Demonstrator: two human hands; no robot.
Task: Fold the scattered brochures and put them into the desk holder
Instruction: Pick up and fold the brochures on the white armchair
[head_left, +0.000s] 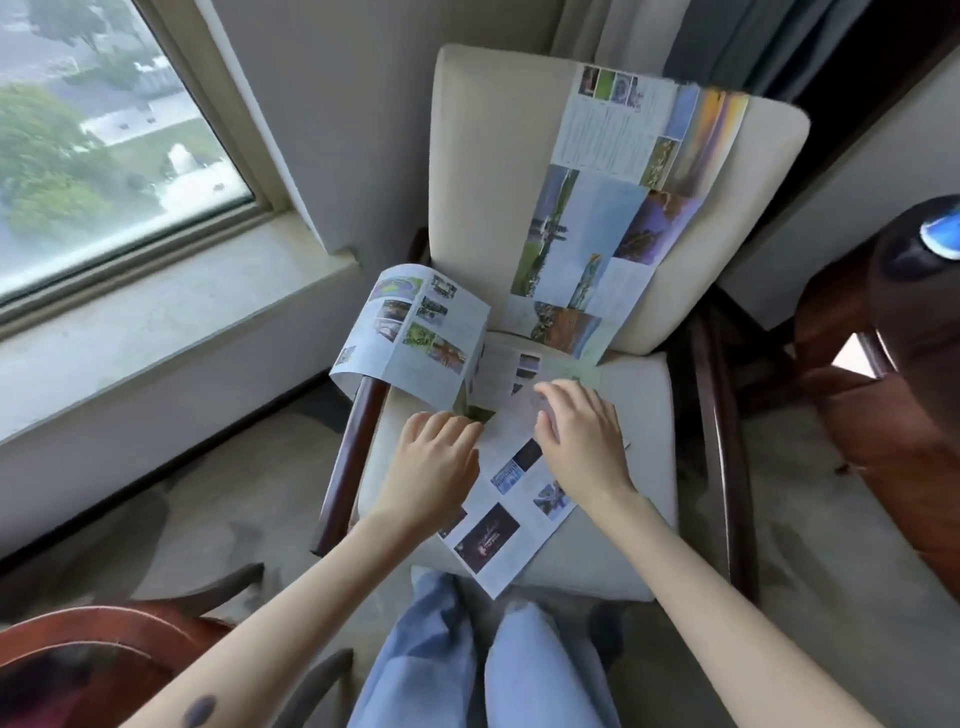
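A brochure (506, 512) lies on the cream seat of the armchair (644, 467), partly folded. My right hand (582, 441) presses flat on its upper fold, fingers spread. My left hand (434, 457) rests at the brochure's left edge, fingertips on the paper. A second, unfolded brochure (415, 338) drapes over the chair's left armrest. A third, long brochure (613, 208) leans unfolded against the chair back. No desk holder is in view.
The chair's dark wooden arms (345, 457) flank the seat. A window and stone sill (156, 322) are at the left. A dark wooden table with a round dark object (914, 291) stands at the right. My knees in jeans (488, 660) face the seat.
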